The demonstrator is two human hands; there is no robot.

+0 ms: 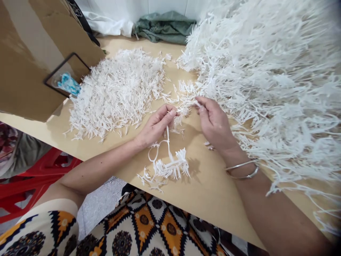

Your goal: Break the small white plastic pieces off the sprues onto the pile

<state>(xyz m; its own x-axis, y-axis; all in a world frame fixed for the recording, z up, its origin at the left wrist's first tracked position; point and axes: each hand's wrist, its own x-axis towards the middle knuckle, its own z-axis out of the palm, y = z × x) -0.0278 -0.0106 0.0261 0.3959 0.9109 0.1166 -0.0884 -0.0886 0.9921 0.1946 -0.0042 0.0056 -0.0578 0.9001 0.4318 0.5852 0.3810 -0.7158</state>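
Note:
My left hand (157, 122) is closed in a pinch on a thin white branched piece (168, 137). Its strand hangs below the fingers and reaches a small fringed clump (173, 167) over the wooden table. To the right, my right hand (214, 119) has thumb and fingers pressed together around a small white bit (197, 104), partly hidden by the fingers. Between and beyond the two hands lie loose white twig-like pieces (188, 90). What the pieces are made for cannot be made out.
A low heap of short white pieces (119, 89) lies left, and a far larger tangled heap (266, 81) fills the right. A cardboard box (26, 64) stands at the left with a black frame (48, 81) against it. Green cloth (165, 26) lies along the wall; a red stool (45, 170) is below.

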